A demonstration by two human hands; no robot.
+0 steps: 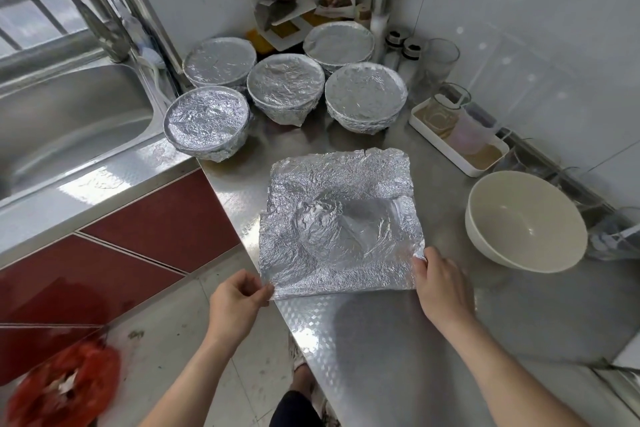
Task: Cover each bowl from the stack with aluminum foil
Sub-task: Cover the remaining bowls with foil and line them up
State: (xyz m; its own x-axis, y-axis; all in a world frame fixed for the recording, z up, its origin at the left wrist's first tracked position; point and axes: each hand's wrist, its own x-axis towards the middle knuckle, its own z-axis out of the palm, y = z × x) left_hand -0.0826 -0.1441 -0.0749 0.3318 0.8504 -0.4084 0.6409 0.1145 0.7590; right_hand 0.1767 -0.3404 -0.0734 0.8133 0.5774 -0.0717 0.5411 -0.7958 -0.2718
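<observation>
— What does the left hand (239, 295) have hold of?
— The near left corner of the foil sheet (341, 225), pinched between thumb and curled fingers, nearly closed on it
— And the right hand (440, 288)?
— It pinches the near right corner the same way, fingertips folded over the edge, the foil lifted a little there
— Where does the sheet lie?
— Spread on the steel counter (381, 340) at its near edge, crumpled, with a round hollow in its middle. I cannot tell whether anything sits beneath it
— The bowls?
— One bare white bowl (526, 220) stands upright to the right of the sheet, apart from it. Five covered bowls (285, 87) cluster at the back, beside the sink (69, 121)
</observation>
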